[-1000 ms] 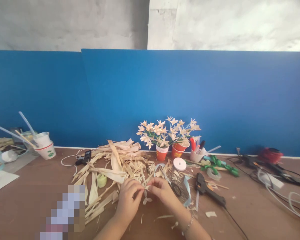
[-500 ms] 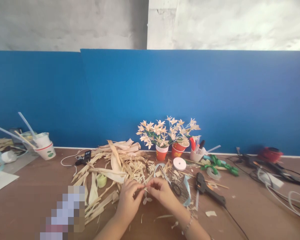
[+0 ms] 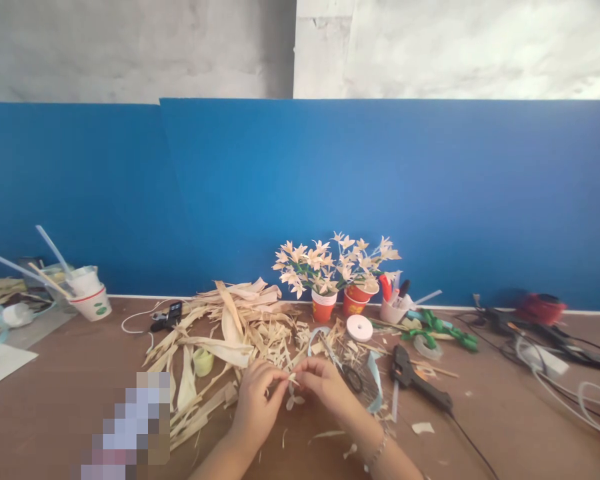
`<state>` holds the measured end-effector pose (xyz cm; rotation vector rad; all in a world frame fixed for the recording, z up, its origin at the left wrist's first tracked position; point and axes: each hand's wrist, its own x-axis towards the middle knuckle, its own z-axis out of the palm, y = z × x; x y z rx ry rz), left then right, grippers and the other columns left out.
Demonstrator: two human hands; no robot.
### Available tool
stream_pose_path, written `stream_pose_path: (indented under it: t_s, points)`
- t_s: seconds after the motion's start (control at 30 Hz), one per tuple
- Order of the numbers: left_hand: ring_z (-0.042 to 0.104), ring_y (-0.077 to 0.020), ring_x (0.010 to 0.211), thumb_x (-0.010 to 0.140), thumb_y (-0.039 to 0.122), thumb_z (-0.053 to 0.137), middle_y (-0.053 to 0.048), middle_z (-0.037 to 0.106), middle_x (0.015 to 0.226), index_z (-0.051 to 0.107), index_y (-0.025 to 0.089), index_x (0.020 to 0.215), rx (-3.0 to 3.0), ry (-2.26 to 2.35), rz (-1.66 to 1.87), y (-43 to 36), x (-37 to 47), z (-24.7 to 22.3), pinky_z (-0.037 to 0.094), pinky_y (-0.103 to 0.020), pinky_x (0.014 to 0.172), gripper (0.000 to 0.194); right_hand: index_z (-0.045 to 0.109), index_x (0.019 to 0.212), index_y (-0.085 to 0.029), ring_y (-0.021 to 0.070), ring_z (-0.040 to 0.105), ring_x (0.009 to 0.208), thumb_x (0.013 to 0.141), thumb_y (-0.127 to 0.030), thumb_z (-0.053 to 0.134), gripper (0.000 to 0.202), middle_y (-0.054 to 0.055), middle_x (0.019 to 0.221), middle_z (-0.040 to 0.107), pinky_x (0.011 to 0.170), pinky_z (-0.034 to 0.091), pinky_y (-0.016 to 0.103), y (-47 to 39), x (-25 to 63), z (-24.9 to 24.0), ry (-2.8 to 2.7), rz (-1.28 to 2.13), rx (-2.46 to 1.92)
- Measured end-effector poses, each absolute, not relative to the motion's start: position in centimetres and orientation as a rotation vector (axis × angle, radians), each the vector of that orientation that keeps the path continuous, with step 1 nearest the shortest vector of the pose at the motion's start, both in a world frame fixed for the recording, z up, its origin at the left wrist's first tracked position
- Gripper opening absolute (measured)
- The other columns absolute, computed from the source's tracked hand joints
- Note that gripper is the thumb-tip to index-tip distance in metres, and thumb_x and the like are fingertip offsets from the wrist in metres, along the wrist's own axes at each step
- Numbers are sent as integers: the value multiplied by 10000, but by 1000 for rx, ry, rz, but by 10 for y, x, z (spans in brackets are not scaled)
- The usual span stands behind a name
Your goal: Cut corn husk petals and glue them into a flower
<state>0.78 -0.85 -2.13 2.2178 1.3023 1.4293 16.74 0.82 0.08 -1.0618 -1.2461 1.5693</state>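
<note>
Brown counter [image 3: 510, 413]: left hand [image 3: 257, 397] and right hand [image 3: 330, 389] pinch a small pale piece [image 3: 293, 379] at the near edge of the husk pile [image 3: 237, 351], completeness unclear; formed flowers [image 3: 321, 259] fill red cups [image 3: 324, 310] beyond its right end, strips lying loose within it.

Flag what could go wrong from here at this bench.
The small pale piece pinched between the left hand and right hand could slip and vanish among similar-coloured husk scraps.
The right forearm might snag the nearby scissors.
The glue gun's trailing cord could catch and drag it.
</note>
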Motion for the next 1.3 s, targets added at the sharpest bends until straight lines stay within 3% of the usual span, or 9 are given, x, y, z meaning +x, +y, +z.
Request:
stream_pose_path:
  t_s: [0.3, 0.43, 0.63, 0.93, 1.3]
  points:
    - [562, -197, 773, 818, 160, 545, -25, 621, 736, 600, 197, 744, 2195, 1354, 1362, -7, 7, -26, 442, -326, 708, 99, 629, 666, -140, 87, 461, 485, 609, -320, 696, 200, -31, 538, 546, 509, 368, 223, 9, 167, -2, -1236, 1567, -1064]
    - [564, -197, 773, 808, 140, 535, -24, 617, 739, 583, 197, 735, 2179, 1378, 1376, -7, 8, -23, 443, -326, 710, 105, 614, 765, -148, 84, 470, 488, 599, -355, 707, 281, -36, 565, 560, 499, 361, 214, 11, 167, -2, -1218, 1572, -1071]
    - [565, -196, 765, 789, 99, 524, -19, 612, 725, 574, 195, 729, 2196, 1402, 1425, -8, 7, -21, 440, -317, 701, 125, 562, 645, -137, 74, 464, 473, 627, -397, 659, 278, 10, 583, 605, 452, 308, 195, 11, 166, -5, -1327, 1598, -1200]
    - [574, -197, 742, 767, 99, 544, -18, 617, 713, 592, 200, 722, 2201, 1420, 1429, -7, 9, -24, 450, -314, 680, 120, 500, 597, -164, 69, 428, 449, 574, -400, 711, 318, -39, 495, 532, 486, 352, 217, 9, 161, -6, -1246, 1572, -1079]
    - [565, -205, 751, 776, 115, 535, -29, 613, 717, 591, 198, 724, 2182, 1419, 1396, -7, 8, -25, 451, -338, 688, 114, 544, 599, -141, 73, 449, 484, 601, -399, 694, 298, -15, 535, 564, 506, 359, 214, 10, 160, -8, -1292, 1550, -1089]
